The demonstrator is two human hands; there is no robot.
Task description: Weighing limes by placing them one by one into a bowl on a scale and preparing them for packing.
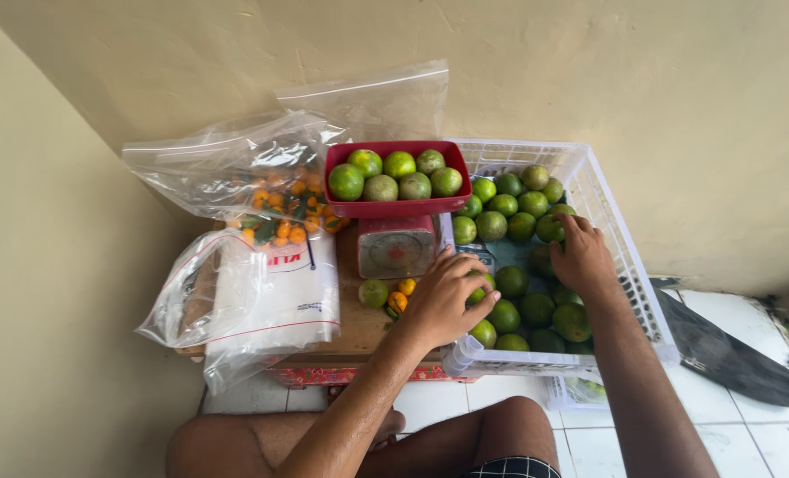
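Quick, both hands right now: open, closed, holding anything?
Left hand: curled over a round green citrus fruit at the white plastic crate edge; firm grip cannot be told.
Right hand: palm down on the green fruits inside; grip hidden.

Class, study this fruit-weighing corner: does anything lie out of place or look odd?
Yes. One green citrus fruit and a few small orange fruits lie loose on the wooden board beside the scale, outside the white crate, the red tray and the clear bags.
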